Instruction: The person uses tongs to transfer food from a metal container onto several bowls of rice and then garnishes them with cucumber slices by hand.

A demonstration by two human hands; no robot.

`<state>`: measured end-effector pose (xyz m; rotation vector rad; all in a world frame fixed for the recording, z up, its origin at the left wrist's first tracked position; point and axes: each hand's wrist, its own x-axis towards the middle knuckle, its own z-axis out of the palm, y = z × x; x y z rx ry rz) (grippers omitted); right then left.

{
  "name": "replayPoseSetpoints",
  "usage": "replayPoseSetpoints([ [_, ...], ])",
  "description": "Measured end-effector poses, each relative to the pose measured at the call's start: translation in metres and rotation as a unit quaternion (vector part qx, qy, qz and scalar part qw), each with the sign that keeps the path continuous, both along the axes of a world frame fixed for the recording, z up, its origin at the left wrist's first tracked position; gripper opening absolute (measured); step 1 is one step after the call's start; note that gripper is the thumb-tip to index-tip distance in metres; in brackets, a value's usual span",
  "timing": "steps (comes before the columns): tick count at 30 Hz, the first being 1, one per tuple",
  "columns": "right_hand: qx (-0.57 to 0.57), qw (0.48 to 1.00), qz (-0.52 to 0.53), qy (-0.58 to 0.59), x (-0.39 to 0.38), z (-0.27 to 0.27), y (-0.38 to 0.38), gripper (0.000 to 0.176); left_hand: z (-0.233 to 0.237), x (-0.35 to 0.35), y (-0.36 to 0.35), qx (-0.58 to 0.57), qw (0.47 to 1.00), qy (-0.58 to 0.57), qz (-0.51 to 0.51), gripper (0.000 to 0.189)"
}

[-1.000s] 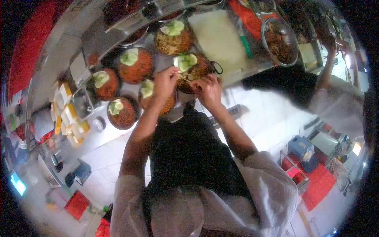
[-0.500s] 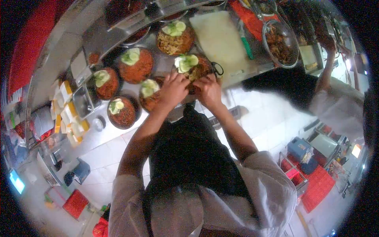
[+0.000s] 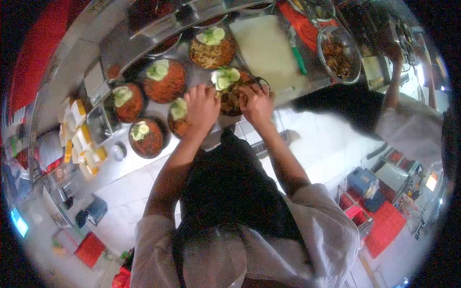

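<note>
At upper centre, left hand (image 3: 203, 106) and right hand (image 3: 258, 102) flank a garnished dish (image 3: 231, 100), grips curled; whether holding anything, I cannot tell.

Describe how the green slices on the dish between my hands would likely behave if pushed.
The green slices look small and thin, so they're probably light. They appear to overlap, so pushing one might shift another. Lying roughly flat on the food, they'd probably slide rather than roll.

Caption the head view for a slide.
Left hand and right hand at opposite sides of a green-garnished dish, among similar dishes.
</note>
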<state>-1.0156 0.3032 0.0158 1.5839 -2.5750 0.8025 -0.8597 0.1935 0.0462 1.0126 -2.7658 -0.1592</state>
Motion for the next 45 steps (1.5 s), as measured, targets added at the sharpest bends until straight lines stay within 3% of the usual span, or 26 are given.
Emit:
replayPoseSetpoints([
  [12,0.088,0.99,0.104,0.027,0.0,0.006,-0.007,0.026,0.014,0.035,0.013,0.086,0.993,0.042,0.062,0.029],
  [15,-0.023,0.973,0.01,-0.228,0.004,0.029,0.004,0.024,0.02,0.029,0.032,0.501,0.798,0.296,0.157,0.038],
  [17,-0.14,0.974,-0.025,-0.174,0.024,0.075,0.033,0.035,-0.009,0.012,0.061,0.659,0.613,0.381,0.214,0.047],
  [18,-0.158,0.978,-0.011,-0.136,0.034,0.08,0.057,0.035,0.031,0.001,0.073,0.746,0.524,0.363,0.191,0.047],
  [19,-0.175,0.98,0.004,-0.097,0.044,0.081,0.084,0.034,0.004,-0.012,0.094,0.843,0.352,0.35,0.209,0.042],
  [21,-0.134,0.989,0.024,-0.054,0.061,0.046,0.139,0.045,0.0,-0.04,0.139,0.897,0.322,0.274,0.127,0.042],
  [22,-0.088,0.981,-0.087,-0.147,0.067,-0.011,0.175,0.049,0.02,-0.051,0.146,0.906,0.357,0.226,0.04,0.052],
  [23,-0.038,0.951,-0.195,-0.237,0.078,-0.051,0.202,0.054,0.039,-0.048,0.16,0.737,0.614,0.281,0.014,0.065],
  [24,-0.045,0.953,-0.19,-0.231,0.091,-0.044,0.21,0.054,0.013,-0.049,0.168,0.712,0.651,0.263,0.016,0.071],
  [26,-0.102,0.836,-0.312,-0.44,0.12,-0.017,0.221,0.061,-0.044,-0.009,0.173,0.783,0.603,0.14,0.061,0.072],
  [28,-0.126,0.91,-0.246,-0.31,0.158,0.028,0.209,0.062,-0.049,0.036,0.191,0.838,0.535,0.008,0.107,0.072],
  [29,-0.192,0.915,-0.196,-0.297,0.18,0.044,0.196,0.062,-0.031,0.06,0.206,0.853,0.508,0.079,0.091,0.071],
  [31,-0.05,0.985,-0.105,-0.125,0.217,-0.006,0.223,0.064,-0.009,0.108,0.225,0.865,0.447,0.219,0.059,0.07],
  [33,-0.084,0.968,-0.132,-0.196,0.251,-0.058,0.238,0.066,-0.029,0.13,0.233,0.834,0.469,0.285,0.059,0.065],
  [34,-0.07,0.838,-0.303,-0.449,0.264,-0.079,0.244,0.067,-0.03,0.155,0.218,0.832,0.472,0.286,0.057,0.065],
  [35,-0.044,0.617,-0.439,-0.652,0.277,-0.086,0.249,0.068,-0.029,0.183,0.196,0.641,0.683,0.333,-0.11,0.064],
  [36,-0.102,0.531,-0.496,-0.679,0.294,-0.068,0.228,0.067,-0.026,0.214,0.178,0.379,0.818,0.344,-0.262,0.062],
  [37,-0.149,0.577,-0.297,-0.746,0.298,-0.107,0.239,0.069,-0.032,0.249,0.168,0.305,0.853,0.302,-0.298,0.06],
  [38,-0.14,0.666,-0.037,-0.731,0.303,-0.119,0.223,0.072,-0.042,0.28,0.157,0.456,0.818,0.194,-0.293,0.055],
  [39,-0.116,0.617,-0.084,-0.774,0.326,-0.029,0.17,0.074,-0.105,0.328,0.151,0.271,0.882,0.155,-0.352,0.052],
  [40,-0.095,0.563,-0.135,-0.81,0.351,0.069,0.112,0.076,-0.178,0.381,0.156,0.34,0.911,0.116,-0.202,0.053],
  [41,-0.138,0.643,-0.003,-0.753,0.365,0.108,0.083,0.065,-0.174,0.423,0.125,0.404,0.862,-0.285,-0.107,0.047],
  [42,-0.122,0.761,0.035,-0.636,0.375,0.13,0.062,0.057,-0.194,0.491,0.114,0.201,0.955,0.13,-0.178,0.04],
  [43,-0.096,0.857,0.069,-0.502,0.383,0.142,0.047,0.05,-0.248,0.544,0.099,0.365,0.884,-0.221,-0.19,0.032],
  [44,-0.098,0.857,0.076,-0.5,0.387,0.137,0.029,0.05,-0.272,0.601,0.084,0.469,0.86,0.045,-0.195,0.024],
  [45,-0.063,0.88,0.075,-0.465,0.389,0.126,0.005,0.044,-0.252,0.635,0.08,0.373,0.911,0.135,-0.11,0.018],
])
